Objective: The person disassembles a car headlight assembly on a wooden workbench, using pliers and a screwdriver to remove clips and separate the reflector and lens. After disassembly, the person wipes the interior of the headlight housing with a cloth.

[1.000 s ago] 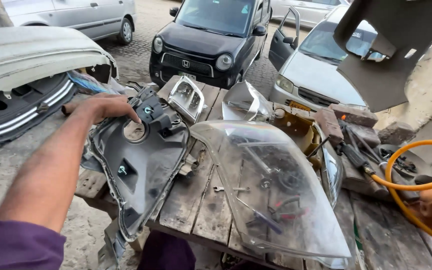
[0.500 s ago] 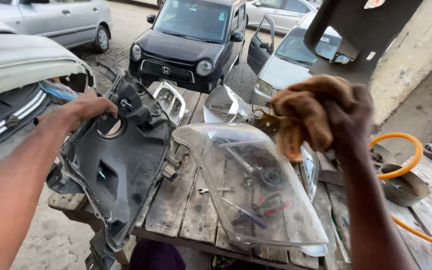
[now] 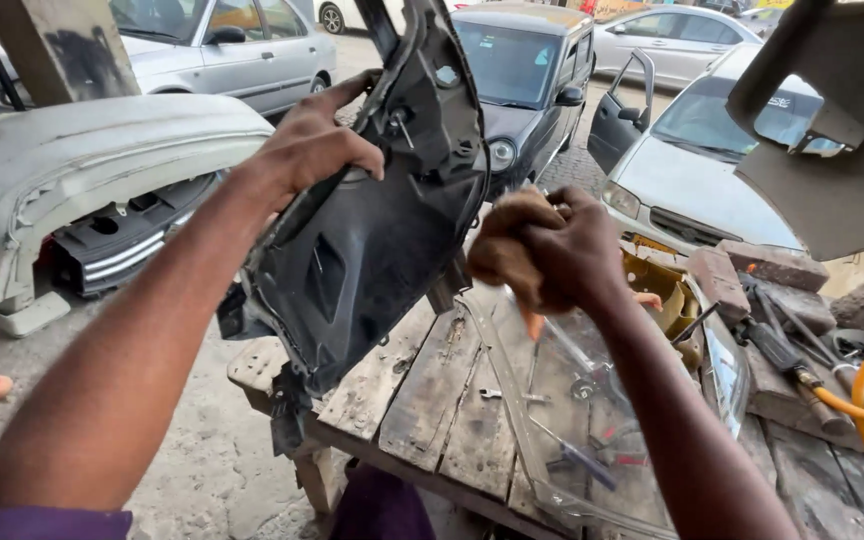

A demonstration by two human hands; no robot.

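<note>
Head view, left hand (image 3: 314, 148) raised, fingers clamped on upright black plastic headlight housing (image 3: 372, 230), right hand (image 3: 562, 250) fisted around crumpled brown rag (image 3: 502, 255), above clear headlight lens (image 3: 592, 420) on weathered wooden bench (image 3: 422, 400).

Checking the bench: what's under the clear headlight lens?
Through the clear headlight lens, small screws and tools lie on the wooden table. Its upper end is hidden behind the right hand and rag.

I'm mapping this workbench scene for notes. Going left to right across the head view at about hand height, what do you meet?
White bumper → left hand → black headlight housing → right hand clutching a brown rag → silver car → bricks.
</note>
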